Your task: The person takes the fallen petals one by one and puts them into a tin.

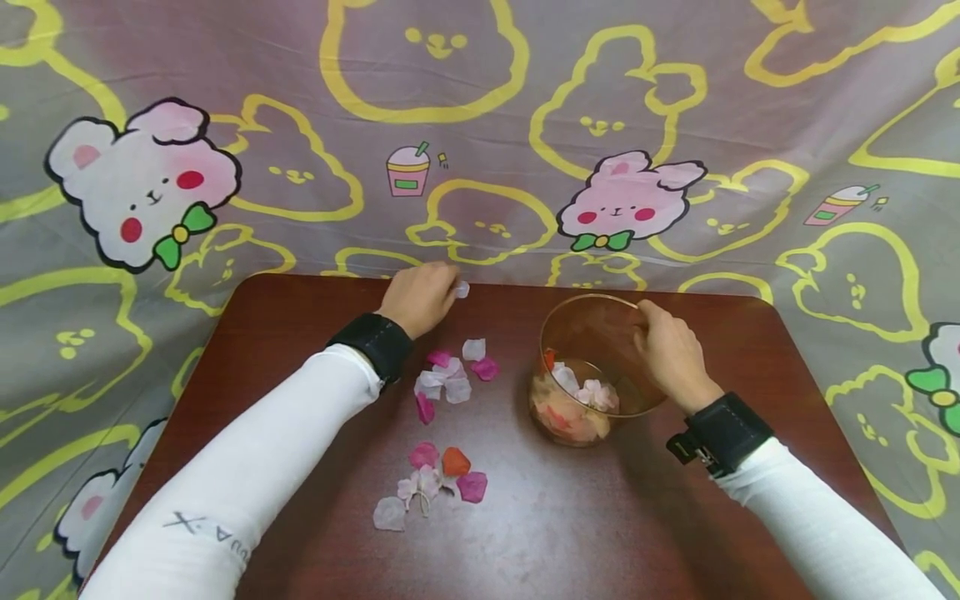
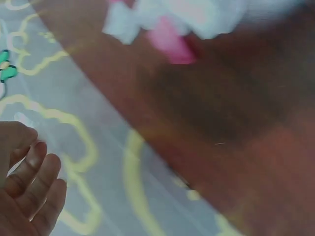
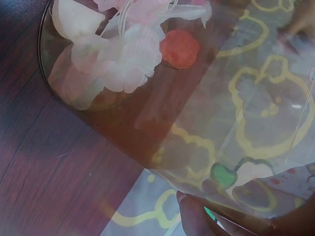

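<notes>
Left fingers: the left hand [image 1: 420, 296] has its fingertips curled together at the far edge of the table, pinching one pale petal [image 1: 462, 289] that shows just past them.
Right fingers: the right hand [image 1: 671, 350] wraps over the rim of the glass bowl [image 1: 592, 371], thumb and fingers curled on it, seemingly to steady it tilted toward the petals.
Bowl: it sits on the table right of the loose petals, well apart from the left hand; inside lie white, pink and orange petals [image 3: 123, 54].
Near pile: a small cluster of petals [image 1: 453, 375] lies just left of the bowl, beside the left wrist.
Far pile: another scatter of petals [image 1: 431, 487] lies left of the bowl, nearer the person.
Table: dark brown wood [image 1: 600, 517], nothing standing between pinched petal and bowl.
Backdrop: a bunny-print cloth [image 1: 480, 125] hangs beyond the bowl.
</notes>
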`<state>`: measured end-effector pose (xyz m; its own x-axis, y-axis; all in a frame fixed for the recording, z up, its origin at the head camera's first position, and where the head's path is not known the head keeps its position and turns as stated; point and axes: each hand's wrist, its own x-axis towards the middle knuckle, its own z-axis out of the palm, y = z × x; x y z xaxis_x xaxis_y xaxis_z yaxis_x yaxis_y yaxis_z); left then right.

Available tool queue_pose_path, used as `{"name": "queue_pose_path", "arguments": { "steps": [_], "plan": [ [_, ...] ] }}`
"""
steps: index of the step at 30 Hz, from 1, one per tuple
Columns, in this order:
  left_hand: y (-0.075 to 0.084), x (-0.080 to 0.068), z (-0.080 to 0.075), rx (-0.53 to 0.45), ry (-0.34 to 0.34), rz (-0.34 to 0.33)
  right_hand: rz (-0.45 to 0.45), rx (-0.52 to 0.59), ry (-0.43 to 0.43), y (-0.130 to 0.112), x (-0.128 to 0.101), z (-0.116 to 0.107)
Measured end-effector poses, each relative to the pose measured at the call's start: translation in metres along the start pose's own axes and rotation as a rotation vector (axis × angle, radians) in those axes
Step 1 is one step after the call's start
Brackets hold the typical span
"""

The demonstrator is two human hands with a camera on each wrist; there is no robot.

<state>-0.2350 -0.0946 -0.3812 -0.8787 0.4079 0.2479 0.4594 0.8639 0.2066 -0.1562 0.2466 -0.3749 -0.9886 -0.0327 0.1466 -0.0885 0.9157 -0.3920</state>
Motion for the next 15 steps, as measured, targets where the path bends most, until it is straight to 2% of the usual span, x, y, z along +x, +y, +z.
{"name": "queue_pose_path", "arguments": {
  "steps": [4,8,15],
  "plan": [
    [0.019,0.012,-0.017,-0.013,0.035,0.039,0.003,0.001,-0.001,-0.001,0.0,0.0],
    [0.041,0.018,-0.031,-0.019,0.043,0.085,0.006,0.001,-0.001,0.0,-0.001,0.0],
    [0.084,0.02,-0.038,-0.036,0.049,0.205,0.006,0.008,0.001,-0.001,-0.001,0.0]
  ]
}}
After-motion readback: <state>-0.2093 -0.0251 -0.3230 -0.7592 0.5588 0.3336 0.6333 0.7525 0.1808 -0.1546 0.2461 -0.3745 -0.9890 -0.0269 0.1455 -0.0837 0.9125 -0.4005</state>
